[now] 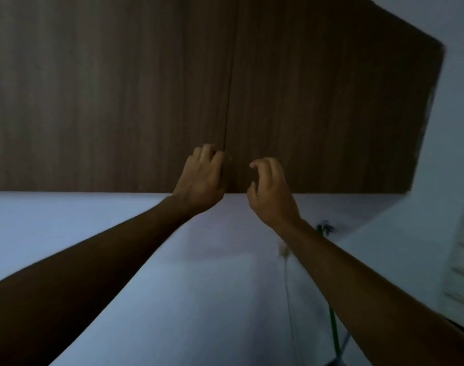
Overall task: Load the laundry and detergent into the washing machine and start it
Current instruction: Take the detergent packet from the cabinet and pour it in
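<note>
A dark wooden wall cabinet fills the upper view, with a left door (106, 101) and a right door (331, 101) that meet at a vertical seam (229, 88). My left hand (203, 178) is raised to the lower end of the seam, its fingertips curled onto the left door's edge. My right hand (269, 191) hovers just right of the seam in front of the right door, fingers and thumb loosely curled and apart, holding nothing. No washing machine, laundry or detergent is in view.
A pale wall (172, 286) runs below the cabinet. A thin cord and a green hose (334, 331) hang down it at the lower right, under a small fitting (326, 228). A pale slatted panel (463, 260) stands at the right edge.
</note>
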Tool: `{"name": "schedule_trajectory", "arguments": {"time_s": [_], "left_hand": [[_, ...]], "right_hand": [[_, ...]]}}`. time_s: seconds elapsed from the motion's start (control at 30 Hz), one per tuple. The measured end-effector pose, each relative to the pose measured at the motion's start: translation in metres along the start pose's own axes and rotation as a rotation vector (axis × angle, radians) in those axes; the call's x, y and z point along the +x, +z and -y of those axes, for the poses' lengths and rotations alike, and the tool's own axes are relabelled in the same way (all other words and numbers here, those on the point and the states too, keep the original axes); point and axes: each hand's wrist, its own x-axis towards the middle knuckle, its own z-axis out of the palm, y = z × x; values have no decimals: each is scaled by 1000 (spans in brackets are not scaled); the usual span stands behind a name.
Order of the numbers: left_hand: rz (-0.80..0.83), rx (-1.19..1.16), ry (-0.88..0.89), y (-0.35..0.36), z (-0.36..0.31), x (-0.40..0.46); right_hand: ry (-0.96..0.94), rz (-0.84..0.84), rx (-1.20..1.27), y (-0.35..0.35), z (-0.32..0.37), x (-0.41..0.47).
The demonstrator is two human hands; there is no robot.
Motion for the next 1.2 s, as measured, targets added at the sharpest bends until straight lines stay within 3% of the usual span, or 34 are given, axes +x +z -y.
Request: {"name": "schedule_trajectory", "arguments": {"time_s": [0.23,0.4,0.6,0.83,1.0,1.1,1.2], "left_hand": [[137,259,97,12,65,-3],[133,488,138,27,97,-9],[70,570,195,44,103,-6],[-11,569,230,56,92,-2],[-55,614,247,60,89,-3],[-88,643,232,62,85,-4],[-85,632,207,61,78,-6]], "right_hand": [[-3,249,26,63,31,29],[-57,362,-55,96,41,37],[-57,335,-240,125,40,33],[-27,121,-552,158,41,29],[38,111,-735,162,50,25],[75,124,-665,156,57,25],[118,160,-397,146,55,18]]}}
